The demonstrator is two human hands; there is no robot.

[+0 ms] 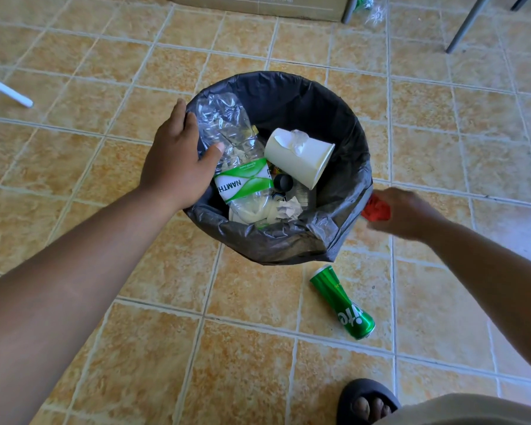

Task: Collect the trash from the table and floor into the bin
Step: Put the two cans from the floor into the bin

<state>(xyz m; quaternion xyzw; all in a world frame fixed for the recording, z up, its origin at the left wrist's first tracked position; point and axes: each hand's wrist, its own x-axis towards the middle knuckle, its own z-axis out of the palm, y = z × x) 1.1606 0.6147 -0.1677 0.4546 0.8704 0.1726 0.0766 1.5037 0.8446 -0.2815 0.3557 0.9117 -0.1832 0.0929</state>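
- left hand (178, 157) grips bin (319, 111) left rim, thumb inside, fingers (182, 108) outside
- right hand (408, 213) blurred, fingers pinch red scrap (376, 210) at bin's right rim
- green can (342, 302) lies on floor (258, 302) near bin

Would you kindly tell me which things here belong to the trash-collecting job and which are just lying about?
Job: bin, with the left hand holding its rim; right hand gripping a red scrap; green can on the floor; crushed plastic on the far floor.
Lying about: cardboard box; white pole; metal legs; sandal.
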